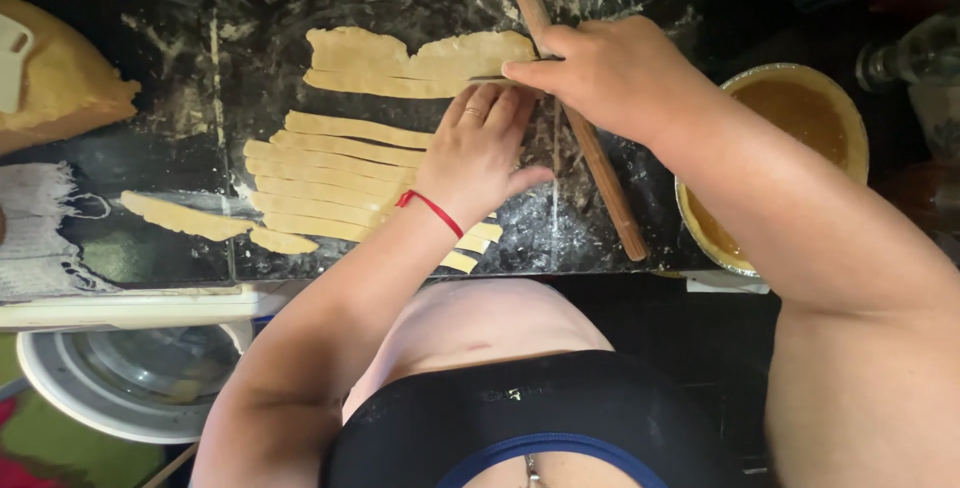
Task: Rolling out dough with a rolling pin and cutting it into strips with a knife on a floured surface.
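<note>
Overhead view of pastry work on a dark, floured counter [600, 218]. The left hand [478, 153] lies flat on the cut dough strips [320, 183], fingers together and pressed down, gripping nothing; a red thread circles its wrist. The right hand [610, 73] is closed around a knife [490, 78], forefinger stretched along the thin blade, whose edge rests on the uncut dough sheet [420, 58] at the far side of the strips. A wooden rolling pin [580, 128] lies diagonally beneath the right hand. About eight strips lie side by side near the counter's front edge, with two loose offcuts [200, 220] just to their left. Judged from this layout, the cutting is well advanced: most of the sheet is already in strips, and only the far piece remains whole. A filled pie dish [800, 118] stands uncovered beyond the right forearm; no strip has yet been laid on it. A second mass of dough [60, 78] sits at far left.
</note>
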